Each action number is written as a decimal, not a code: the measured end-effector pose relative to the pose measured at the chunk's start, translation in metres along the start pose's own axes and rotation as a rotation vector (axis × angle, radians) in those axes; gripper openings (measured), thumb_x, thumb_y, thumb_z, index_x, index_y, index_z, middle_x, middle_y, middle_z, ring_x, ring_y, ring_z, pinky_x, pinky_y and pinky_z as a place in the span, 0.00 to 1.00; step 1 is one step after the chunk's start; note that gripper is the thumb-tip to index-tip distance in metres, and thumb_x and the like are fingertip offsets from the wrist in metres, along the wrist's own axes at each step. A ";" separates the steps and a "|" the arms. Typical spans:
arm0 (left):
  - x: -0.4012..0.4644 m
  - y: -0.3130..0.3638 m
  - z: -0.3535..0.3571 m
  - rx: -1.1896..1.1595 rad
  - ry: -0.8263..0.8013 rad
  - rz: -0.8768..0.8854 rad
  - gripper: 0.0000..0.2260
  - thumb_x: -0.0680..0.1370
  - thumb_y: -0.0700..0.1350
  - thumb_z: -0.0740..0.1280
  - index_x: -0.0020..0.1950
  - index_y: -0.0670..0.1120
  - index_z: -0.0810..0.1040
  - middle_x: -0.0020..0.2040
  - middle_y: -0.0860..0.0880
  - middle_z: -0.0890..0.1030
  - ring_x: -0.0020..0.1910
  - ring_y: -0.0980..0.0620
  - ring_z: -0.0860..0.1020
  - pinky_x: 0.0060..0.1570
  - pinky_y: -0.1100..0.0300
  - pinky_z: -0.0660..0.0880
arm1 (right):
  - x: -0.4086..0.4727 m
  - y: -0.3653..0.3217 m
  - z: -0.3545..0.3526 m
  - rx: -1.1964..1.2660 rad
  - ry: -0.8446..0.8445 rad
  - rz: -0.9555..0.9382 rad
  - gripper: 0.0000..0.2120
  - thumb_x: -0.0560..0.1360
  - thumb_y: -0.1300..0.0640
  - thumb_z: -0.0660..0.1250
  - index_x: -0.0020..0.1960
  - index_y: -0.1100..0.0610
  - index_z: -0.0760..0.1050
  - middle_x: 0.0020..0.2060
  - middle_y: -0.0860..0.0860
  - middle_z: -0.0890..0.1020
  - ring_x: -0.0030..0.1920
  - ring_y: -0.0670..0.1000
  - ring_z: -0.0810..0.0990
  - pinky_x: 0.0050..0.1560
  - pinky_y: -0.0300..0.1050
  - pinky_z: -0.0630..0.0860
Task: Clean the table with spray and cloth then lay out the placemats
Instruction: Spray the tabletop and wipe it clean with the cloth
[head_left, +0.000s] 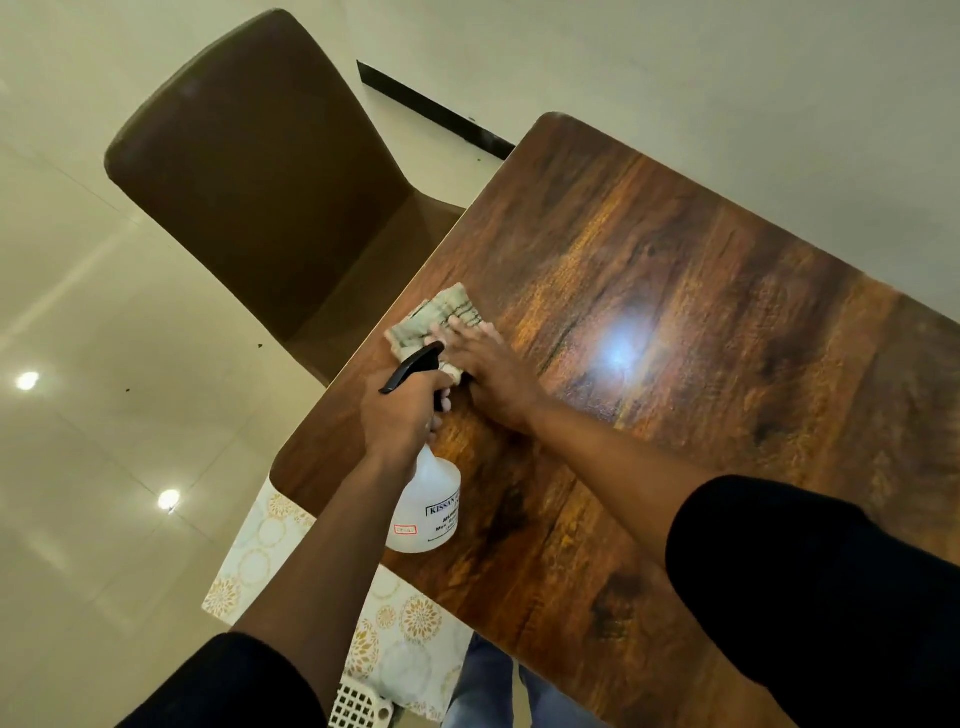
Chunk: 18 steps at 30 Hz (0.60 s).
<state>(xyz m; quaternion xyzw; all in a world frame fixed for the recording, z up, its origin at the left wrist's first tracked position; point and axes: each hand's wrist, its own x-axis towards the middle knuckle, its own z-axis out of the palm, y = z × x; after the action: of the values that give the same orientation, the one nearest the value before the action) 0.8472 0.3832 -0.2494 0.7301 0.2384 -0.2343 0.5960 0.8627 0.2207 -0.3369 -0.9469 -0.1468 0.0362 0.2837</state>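
Wiping the dark wood-grain table (675, 312) with spray in one hand and cloth under the other.

At lower left, white placemats with gold floral rings (400, 639) lie below the table edge; a brown padded chair (249, 171) stands upper left. Near centre, the left hand (400, 415) is clenched round the neck of the translucent white spray bottle with black trigger (426, 514), held above the tabletop. Just right, the right hand (483, 364) presses flat, fingers straight, on the crumpled greyish cloth (436, 322) near the table's left edge.
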 end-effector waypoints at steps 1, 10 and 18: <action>0.000 0.004 0.006 -0.001 -0.020 0.005 0.08 0.75 0.43 0.73 0.43 0.38 0.85 0.35 0.43 0.82 0.25 0.52 0.71 0.28 0.59 0.67 | 0.005 0.009 -0.008 -0.026 0.017 0.033 0.32 0.76 0.71 0.62 0.78 0.53 0.67 0.79 0.51 0.65 0.81 0.54 0.57 0.80 0.62 0.49; 0.019 0.021 0.046 -0.001 -0.175 0.025 0.09 0.79 0.42 0.73 0.39 0.41 0.83 0.34 0.43 0.81 0.23 0.55 0.70 0.24 0.63 0.68 | 0.027 0.138 -0.085 -0.021 0.328 0.567 0.33 0.76 0.69 0.58 0.79 0.51 0.66 0.79 0.52 0.65 0.81 0.55 0.56 0.80 0.59 0.50; 0.034 0.031 0.047 0.000 -0.177 0.004 0.09 0.79 0.43 0.72 0.39 0.42 0.83 0.34 0.46 0.81 0.24 0.57 0.70 0.24 0.64 0.67 | 0.027 0.189 -0.117 0.061 0.431 0.833 0.30 0.78 0.67 0.59 0.77 0.48 0.68 0.80 0.54 0.61 0.81 0.55 0.56 0.80 0.52 0.54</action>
<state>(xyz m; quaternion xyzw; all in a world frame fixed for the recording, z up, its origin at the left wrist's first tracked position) 0.8905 0.3340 -0.2555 0.7069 0.1835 -0.2965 0.6153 0.9545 0.0167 -0.3418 -0.9023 0.3092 -0.0463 0.2969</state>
